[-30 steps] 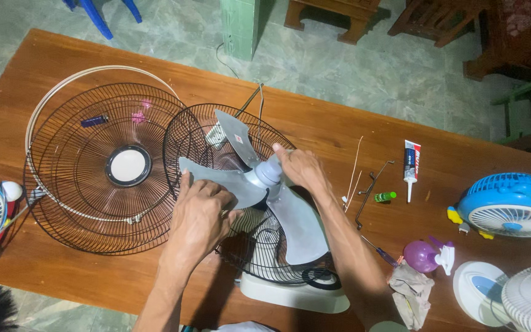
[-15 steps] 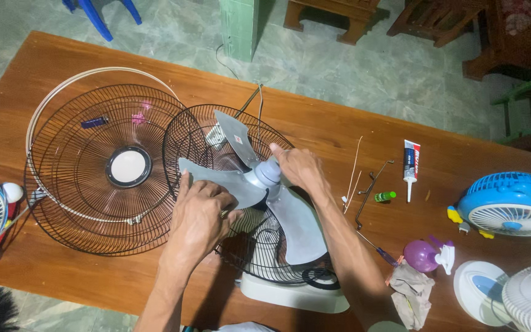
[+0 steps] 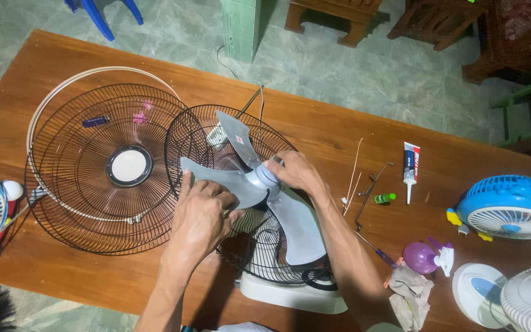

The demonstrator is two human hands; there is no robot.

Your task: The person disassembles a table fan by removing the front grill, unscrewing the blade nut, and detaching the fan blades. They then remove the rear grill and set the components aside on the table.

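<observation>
View from above of a brown wooden surface (image 3: 351, 132) standing on a grey-green tiled floor (image 3: 351, 67). At centre, a grey three-bladed fan blade (image 3: 290, 221) sits on the rear grille (image 3: 256, 246) of a fan lying on its white base (image 3: 290, 294). The left hand (image 3: 201, 215) lies flat on one blade, fingers pressed down, its grip not closed around anything. The right hand (image 3: 296, 172) closes its grip on the blade's hub (image 3: 265, 177). Left of the fan lies the detached black front grille (image 3: 102, 169) with a white centre cap. A small blue-and-white fan (image 3: 508, 206) stands at the right edge; near it are a glue tube (image 3: 410, 163), a purple spray bottle (image 3: 425, 257) and a crumpled rag (image 3: 410, 294). Wooden furniture (image 3: 437, 21) and blue chair legs (image 3: 102, 15) stand on the floor beyond.
</observation>
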